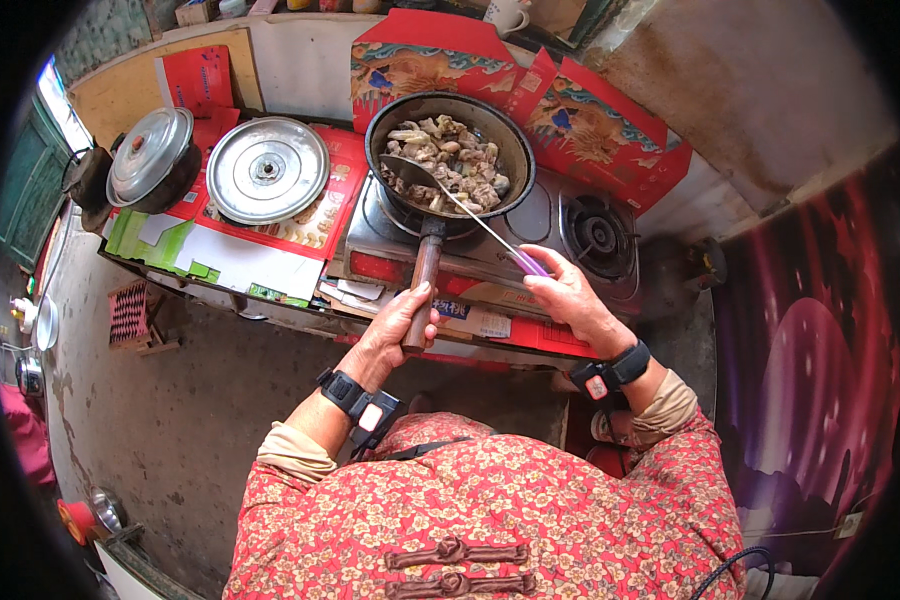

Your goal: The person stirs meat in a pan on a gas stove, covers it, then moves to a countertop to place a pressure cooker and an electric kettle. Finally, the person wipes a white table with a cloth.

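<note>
A dark wok [525, 154] with chopped meat pieces [457, 157] in it stands on the left burner of a two-burner gas stove [487, 244]. My left hand [403, 324] is closed around the wok's wooden handle [424, 277]. In my right hand [570, 294] is the purple handle of a metal spatula [484, 225], whose blade lies over the meat at the wok's left side. The meat hides part of the blade's edge. Both wrists wear black straps with small devices.
Left of the stove lie a round metal lid [268, 171] and a lidded pot [152, 160] on cardboard. The bare right burner [598, 234] is beside the wok. Red printed cardboard [600, 120] stands behind the stove. A small folding stool [131, 315] is on the floor.
</note>
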A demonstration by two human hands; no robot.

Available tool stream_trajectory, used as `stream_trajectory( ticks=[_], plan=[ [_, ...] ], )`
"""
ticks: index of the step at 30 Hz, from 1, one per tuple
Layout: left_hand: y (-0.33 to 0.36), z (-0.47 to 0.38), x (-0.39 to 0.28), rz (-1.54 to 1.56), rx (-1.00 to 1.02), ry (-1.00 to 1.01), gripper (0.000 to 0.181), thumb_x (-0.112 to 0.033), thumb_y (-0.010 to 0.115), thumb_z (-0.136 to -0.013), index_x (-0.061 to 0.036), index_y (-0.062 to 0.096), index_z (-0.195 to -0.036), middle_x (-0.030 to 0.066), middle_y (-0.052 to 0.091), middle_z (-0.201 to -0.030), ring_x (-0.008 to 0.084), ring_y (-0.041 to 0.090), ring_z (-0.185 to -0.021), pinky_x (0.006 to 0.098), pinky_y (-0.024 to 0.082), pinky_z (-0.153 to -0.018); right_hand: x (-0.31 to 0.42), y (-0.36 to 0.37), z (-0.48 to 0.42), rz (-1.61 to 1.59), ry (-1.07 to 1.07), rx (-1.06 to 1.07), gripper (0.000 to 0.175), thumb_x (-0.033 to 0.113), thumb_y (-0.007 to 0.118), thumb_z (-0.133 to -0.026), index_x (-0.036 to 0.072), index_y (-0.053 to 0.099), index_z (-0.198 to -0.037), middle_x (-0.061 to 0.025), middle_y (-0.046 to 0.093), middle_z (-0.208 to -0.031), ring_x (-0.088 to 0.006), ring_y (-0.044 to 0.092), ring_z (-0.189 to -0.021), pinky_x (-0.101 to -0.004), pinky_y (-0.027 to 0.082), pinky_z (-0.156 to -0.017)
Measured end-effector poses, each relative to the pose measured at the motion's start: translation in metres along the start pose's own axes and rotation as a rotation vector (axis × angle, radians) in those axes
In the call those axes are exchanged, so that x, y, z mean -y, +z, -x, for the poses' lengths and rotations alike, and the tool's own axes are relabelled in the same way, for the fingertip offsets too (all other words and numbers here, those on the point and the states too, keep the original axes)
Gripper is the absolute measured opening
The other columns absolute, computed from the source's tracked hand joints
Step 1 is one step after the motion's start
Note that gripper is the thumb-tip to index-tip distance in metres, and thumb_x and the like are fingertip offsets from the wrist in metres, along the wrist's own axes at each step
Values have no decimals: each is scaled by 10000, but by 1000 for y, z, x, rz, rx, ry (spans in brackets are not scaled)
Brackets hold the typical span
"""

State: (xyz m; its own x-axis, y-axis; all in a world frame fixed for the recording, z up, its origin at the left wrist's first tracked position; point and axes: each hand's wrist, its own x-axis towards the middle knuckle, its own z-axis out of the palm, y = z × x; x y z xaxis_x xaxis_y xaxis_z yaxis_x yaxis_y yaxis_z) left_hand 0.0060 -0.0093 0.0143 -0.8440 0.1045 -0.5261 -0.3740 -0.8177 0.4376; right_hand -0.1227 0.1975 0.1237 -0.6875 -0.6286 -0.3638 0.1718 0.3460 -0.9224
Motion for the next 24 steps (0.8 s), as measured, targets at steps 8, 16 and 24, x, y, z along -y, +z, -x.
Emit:
stream_trajectory(
  ticks=[8,16,24],
  plan=[
    [-2,-1,0,-3,24,9,232,-343,561,-878,-154,473,-981,10,552,-667,106,522,-490,223,428,-419,-4,-21,-17,-37,-17,-250,451,103,567,-800,88,470,-1241,68,460,-706,-20,374,-547,-175,311,-478],
    [-4,-5,2,9,24,-10,248,-362,551,-880,-160,464,-993,10,557,-674,108,527,-490,232,429,-419,-6,-27,-13,66,3,-159,474,132,578,-793,62,461,-1247,36,503,-805,-29,409,-603,-182,343,-513],
    [-5,-6,2,-12,28,7,275,-379,550,-876,-151,508,-1024,15,571,-685,120,524,-489,261,443,-433,8,-54,-95,636,-493,-398,461,171,558,-767,37,497,-1204,-81,600,-842,-170,570,-722,-288,463,-670]
  ],
)
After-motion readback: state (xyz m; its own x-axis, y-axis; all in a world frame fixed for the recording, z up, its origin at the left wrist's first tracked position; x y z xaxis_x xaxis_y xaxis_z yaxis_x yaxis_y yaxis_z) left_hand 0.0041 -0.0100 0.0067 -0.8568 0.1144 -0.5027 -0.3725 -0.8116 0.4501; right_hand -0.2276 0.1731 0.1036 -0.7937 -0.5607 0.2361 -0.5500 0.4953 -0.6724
